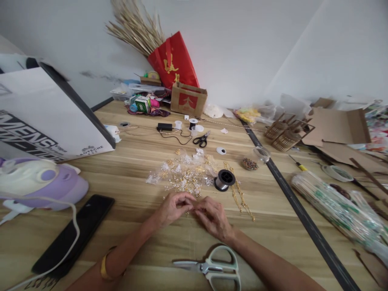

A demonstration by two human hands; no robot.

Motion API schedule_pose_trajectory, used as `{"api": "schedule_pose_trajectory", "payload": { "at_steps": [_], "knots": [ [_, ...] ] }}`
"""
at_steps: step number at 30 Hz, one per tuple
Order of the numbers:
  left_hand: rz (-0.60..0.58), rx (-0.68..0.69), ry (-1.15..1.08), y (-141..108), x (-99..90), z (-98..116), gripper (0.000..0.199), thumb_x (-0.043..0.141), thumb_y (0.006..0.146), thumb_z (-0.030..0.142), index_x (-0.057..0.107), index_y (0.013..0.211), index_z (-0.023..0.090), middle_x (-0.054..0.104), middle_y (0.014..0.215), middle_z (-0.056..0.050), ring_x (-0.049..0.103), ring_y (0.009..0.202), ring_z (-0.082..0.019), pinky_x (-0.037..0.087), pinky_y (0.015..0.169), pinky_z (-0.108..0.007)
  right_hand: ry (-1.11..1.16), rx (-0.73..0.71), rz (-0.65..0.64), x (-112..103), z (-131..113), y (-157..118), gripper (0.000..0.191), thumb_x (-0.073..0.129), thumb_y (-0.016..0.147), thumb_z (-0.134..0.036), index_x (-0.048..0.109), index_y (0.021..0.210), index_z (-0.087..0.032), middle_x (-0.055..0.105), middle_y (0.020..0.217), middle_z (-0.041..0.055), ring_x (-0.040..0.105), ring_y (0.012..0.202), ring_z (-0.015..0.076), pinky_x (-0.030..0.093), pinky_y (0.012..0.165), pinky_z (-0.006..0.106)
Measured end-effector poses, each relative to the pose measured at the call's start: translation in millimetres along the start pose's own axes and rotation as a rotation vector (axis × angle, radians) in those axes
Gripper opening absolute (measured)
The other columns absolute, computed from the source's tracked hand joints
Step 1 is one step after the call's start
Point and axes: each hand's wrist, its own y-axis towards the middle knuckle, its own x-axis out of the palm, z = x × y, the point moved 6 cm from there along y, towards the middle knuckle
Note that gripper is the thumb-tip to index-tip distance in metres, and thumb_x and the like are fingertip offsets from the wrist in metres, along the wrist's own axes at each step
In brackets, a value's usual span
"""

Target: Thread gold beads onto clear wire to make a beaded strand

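Over the wooden table, my left hand (pixel 176 208) and my right hand (pixel 214 217) meet at their fingertips. Both are closed in a pinch, and whatever sits between the fingers is too small to make out. Just beyond them lies a loose pile of gold and clear beads (pixel 189 182), partly in small plastic bags (pixel 156 174). A black spool of thin wire (pixel 224 180) stands past my right hand. Beside the spool a gold beaded chain (pixel 238 192) is stretched out. Scissors with pale green handles (pixel 212 266) rest on the table between my forearms.
At left are a black phone (pixel 74 232), a purple and cream device (pixel 45 182) with a white cable, and a large white box (pixel 51 117). Black scissors (pixel 201 139) and a jar of beads (pixel 251 163) lie farther back. Wrapped sticks (pixel 330 206) lie right of the dark strip (pixel 291 194).
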Motion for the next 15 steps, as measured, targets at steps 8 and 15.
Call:
{"api": "schedule_pose_trajectory", "payload": {
  "at_steps": [8,15],
  "knots": [
    [-0.024,0.008,0.116,-0.4,1.4,-7.3,0.022,0.06,0.075,0.018,0.066,0.096,0.014,0.069,0.073,-0.003,0.062,0.069,-0.014,0.048,0.067,-0.023,0.006,0.005,-0.017,0.9,1.0,1.3,0.011,0.052,0.09,-0.017,0.06,0.096,-0.019,0.061,0.083,0.0053,0.057,0.074,0.0147,0.047,0.065,0.026],
    [-0.028,0.006,0.145,0.4,2.8,-1.5,0.02,0.058,0.073,0.014,0.066,0.092,0.013,0.069,0.07,-0.003,0.062,0.066,-0.013,0.049,0.066,-0.023,0.0,0.018,-0.049,1.7,0.9,2.0,0.015,0.051,0.091,-0.018,0.062,0.101,-0.021,0.061,0.089,0.0068,0.059,0.081,0.0167,0.049,0.07,0.029]
  ]
}}
